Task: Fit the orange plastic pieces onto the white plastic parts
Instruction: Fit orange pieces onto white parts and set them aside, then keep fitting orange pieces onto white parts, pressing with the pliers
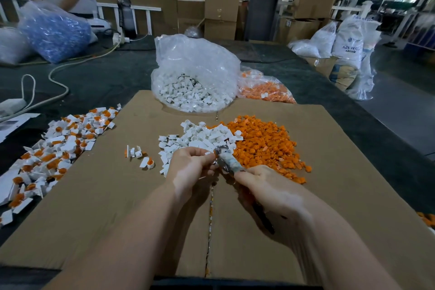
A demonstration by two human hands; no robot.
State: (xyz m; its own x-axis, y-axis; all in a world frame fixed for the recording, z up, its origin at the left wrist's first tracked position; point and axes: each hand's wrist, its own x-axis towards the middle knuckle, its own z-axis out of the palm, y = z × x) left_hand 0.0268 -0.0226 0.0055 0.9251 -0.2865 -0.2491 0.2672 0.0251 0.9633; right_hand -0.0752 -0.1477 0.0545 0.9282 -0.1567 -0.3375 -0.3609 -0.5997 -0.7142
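Both hands work low over the flattened cardboard (329,172) on the dark surface (117,77): the left hand (190,165) pinches a small white part at its fingertips, and the right hand (263,186) is curled around a worn metal tool (227,160) whose tip meets that part. Just beyond the hands lie a loose heap of white plastic parts (200,136) and, touching it on the right, a heap of orange plastic pieces (266,143). Finished white-and-orange pieces (58,143) spread along the cardboard's left edge, with a clear bag of white parts (195,77) and a bag of orange pieces (266,89) farther back.
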